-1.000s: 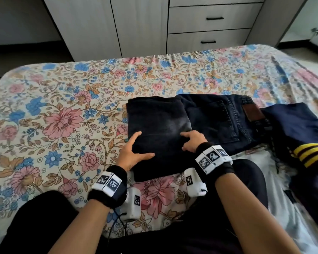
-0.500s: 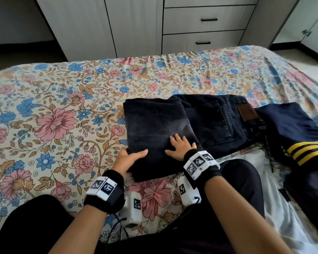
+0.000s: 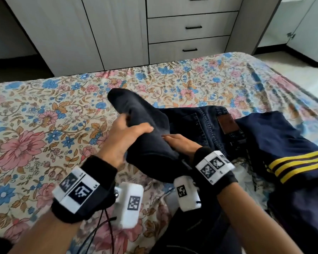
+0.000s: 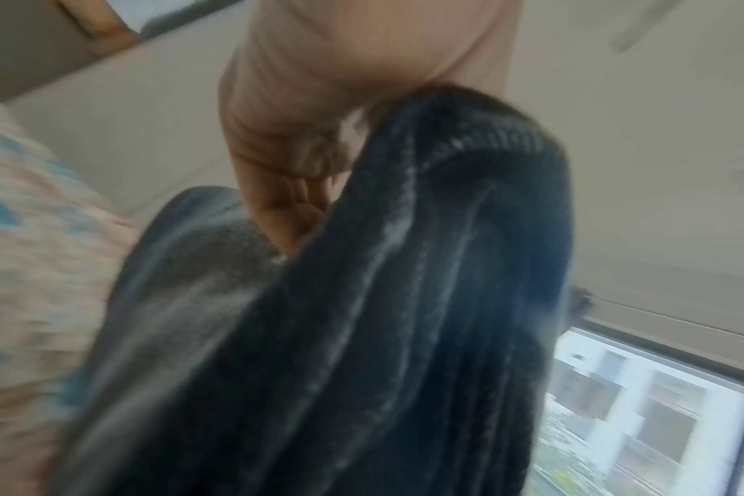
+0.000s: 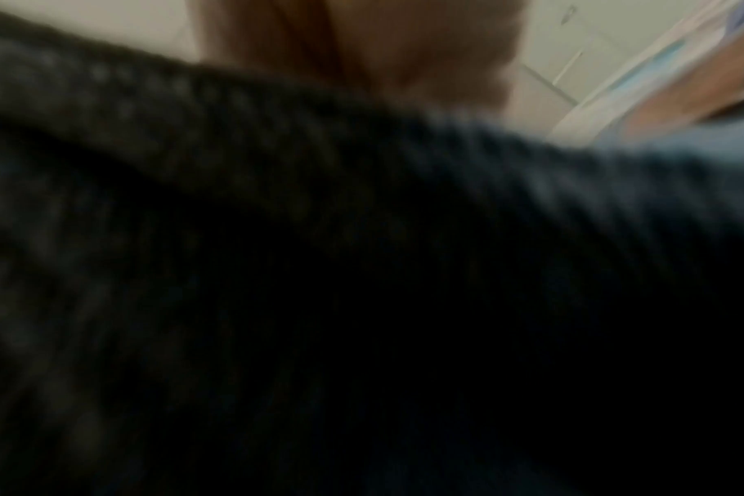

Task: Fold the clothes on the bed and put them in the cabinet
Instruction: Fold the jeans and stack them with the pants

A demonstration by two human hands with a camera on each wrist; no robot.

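Observation:
Dark blue jeans [image 3: 193, 125] lie on the flowered bed [image 3: 44, 125] with the waist and leather patch to the right. My left hand [image 3: 130, 130] grips the folded leg part [image 3: 145, 114] and holds it raised off the bed, thumb on top; the left wrist view shows the fingers [image 4: 293, 174] curled on the thick denim fold [image 4: 383, 318]. My right hand [image 3: 178, 143] lies flat on the jeans beside and partly under the raised fold, fingers straight. The right wrist view is blurred, mostly dark denim [image 5: 319, 285].
A navy garment with yellow stripes [image 3: 286, 147] lies right of the jeans, with white cloth [image 3: 246, 182] near my lap. Beyond the bed stands the pale cabinet [image 3: 99, 33], doors closed, with closed drawers [image 3: 191, 28]. The left half of the bed holds only the sheet.
The folded leg part lay flat under both hands before. Now my left hand has taken hold of it and lifted it up and rightward; my right hand has slid in beside it.

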